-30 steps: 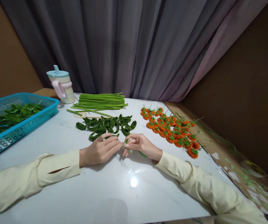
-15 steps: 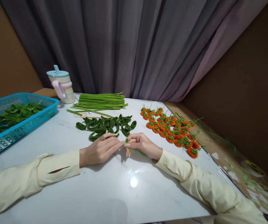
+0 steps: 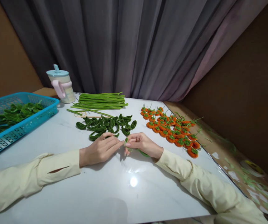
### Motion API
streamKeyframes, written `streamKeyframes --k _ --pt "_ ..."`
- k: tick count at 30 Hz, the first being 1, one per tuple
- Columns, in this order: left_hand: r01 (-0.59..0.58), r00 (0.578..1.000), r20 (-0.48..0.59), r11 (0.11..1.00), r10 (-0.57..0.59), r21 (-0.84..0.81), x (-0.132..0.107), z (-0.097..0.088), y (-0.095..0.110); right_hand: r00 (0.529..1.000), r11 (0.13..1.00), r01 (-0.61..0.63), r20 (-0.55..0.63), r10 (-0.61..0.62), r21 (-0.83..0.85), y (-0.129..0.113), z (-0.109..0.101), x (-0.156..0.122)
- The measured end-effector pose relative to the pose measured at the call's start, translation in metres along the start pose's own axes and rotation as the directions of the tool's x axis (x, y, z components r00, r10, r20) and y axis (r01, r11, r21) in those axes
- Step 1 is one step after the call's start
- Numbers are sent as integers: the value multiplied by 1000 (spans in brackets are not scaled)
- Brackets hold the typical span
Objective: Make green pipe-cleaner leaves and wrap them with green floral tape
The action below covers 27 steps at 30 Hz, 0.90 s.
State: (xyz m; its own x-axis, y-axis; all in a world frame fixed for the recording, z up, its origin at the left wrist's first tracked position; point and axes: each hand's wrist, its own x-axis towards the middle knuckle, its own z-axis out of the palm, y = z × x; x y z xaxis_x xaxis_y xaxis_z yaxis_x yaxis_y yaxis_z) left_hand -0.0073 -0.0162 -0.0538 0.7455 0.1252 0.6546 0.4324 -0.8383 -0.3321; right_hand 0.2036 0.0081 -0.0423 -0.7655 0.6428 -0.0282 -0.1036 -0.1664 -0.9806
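Note:
Both hands rest on the white table [image 3: 115,186] and meet over one green pipe cleaner piece [image 3: 126,141]. My left hand [image 3: 100,149] has its fingers drawn together, their tips pinching the piece's end. My right hand [image 3: 141,144] is curled round the same piece, whose green tail [image 3: 144,153] shows under the wrist. Just behind the hands lies a pile of bent green pipe cleaner loops [image 3: 107,125]. Cream sleeves cover both forearms.
A bundle of straight green pipe cleaners [image 3: 100,101] lies at the back. Several orange pipe cleaner flowers [image 3: 169,129] are spread at the right. A blue basket [image 3: 14,119] with green leaves stands at the left, beside a lidded cup [image 3: 61,84]. A grey curtain hangs behind.
My right hand's fingers have shifted slightly on the green piece; otherwise the hands stay in place.

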Motion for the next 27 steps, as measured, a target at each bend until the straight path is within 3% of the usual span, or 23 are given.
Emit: streamKeyframes --k 6,10,15,21,27 --pt "56 998 -12 997 -57 -44 1 1 0 999 998 17 -29 -16 54 1 0 1" --pt "195 981 29 965 -193 -175 8 -1 3 996 998 63 -67 -61 28 1 0 2" --pt "373 927 115 858 -356 -353 16 -3 6 990 996 92 -107 -91 0 3 0 1" --pt "515 854 198 729 -481 -451 20 -7 1 990 995 98 -96 -100 -21 2 0 0" --pt "669 733 399 476 -551 -571 26 -16 -4 992 996 78 -96 -81 -43 0 0 0"
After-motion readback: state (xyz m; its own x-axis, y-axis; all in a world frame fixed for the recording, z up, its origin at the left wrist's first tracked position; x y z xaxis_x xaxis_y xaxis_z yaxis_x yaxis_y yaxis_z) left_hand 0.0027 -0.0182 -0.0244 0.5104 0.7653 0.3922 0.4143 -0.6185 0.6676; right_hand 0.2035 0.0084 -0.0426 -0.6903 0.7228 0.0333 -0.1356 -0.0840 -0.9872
